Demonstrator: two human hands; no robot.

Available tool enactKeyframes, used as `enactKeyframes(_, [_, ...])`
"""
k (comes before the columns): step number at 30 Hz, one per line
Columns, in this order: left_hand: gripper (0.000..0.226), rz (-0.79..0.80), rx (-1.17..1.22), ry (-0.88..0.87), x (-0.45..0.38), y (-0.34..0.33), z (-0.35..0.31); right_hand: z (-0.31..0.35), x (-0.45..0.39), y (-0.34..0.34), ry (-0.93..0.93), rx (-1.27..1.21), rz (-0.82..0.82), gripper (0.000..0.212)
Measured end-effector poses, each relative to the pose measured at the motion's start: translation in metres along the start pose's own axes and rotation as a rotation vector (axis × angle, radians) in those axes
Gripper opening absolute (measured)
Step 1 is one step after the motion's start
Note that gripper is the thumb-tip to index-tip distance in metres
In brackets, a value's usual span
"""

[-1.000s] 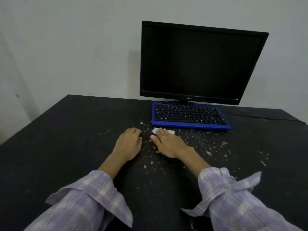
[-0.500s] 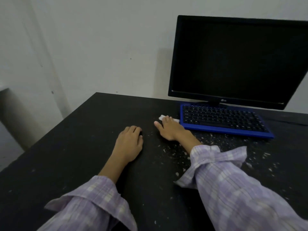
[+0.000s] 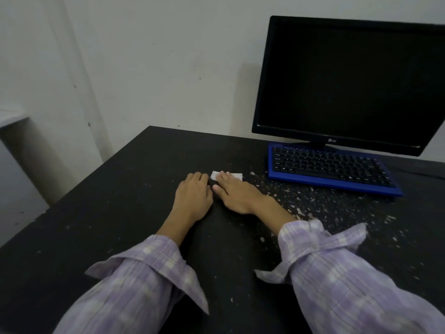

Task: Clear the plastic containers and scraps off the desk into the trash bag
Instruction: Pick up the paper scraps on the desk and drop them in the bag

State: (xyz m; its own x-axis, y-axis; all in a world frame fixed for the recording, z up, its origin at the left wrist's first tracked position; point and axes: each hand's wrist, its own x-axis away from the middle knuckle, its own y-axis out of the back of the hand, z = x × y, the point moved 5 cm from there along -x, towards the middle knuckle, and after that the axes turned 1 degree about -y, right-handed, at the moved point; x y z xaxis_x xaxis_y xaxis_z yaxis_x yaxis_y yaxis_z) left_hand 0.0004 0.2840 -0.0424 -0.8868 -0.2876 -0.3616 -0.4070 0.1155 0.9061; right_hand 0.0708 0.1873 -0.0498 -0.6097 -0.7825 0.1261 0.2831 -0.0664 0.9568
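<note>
Pale wall behind, plain and a little marked; a lighter ledge shows at the far left edge. Black worktop fills the lower part of the head view, its left half mostly bare and dark, its right half dusted with small pale scraps, thickest in front of the keyboard and thinning toward the near right.

Monitor stands at the back right, screen dark, with "LG" readable on the lower bezel. Blue-framed keyboard with black keys lies just in front of its stand; key legends too small to read.

No containers or trash bag visible in this view.

Left hand lies palm down on the worktop, fingers loosely bent, holding nothing. Right hand lies just beside it, flat, with straight fingers pressing on a small white paper piece; the paper's two ends stick out either side of the fingers. The paper lies left of the keyboard, at the left edge of the scrap scatter. Both arms wear loose lilac checked sleeves, cuffs unbuttoned.
</note>
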Motion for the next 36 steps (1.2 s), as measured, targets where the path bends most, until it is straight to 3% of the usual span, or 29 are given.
enactKeyframes(10, [0.037,0.141,0.063,-0.034,0.041,0.016,0.008,-0.004,0.057,-0.008,-0.061,0.043,-0.013,0.063])
enactKeyframes(21, [0.041,0.112,0.092,-0.077,0.099,0.028,0.010,0.067,0.129,-0.038,0.200,-0.005,-0.035,0.060])
enactKeyframes(36, [0.042,0.131,0.026,-0.068,0.118,0.029,-0.013,0.070,0.249,-0.057,0.278,-0.020,-0.097,0.057])
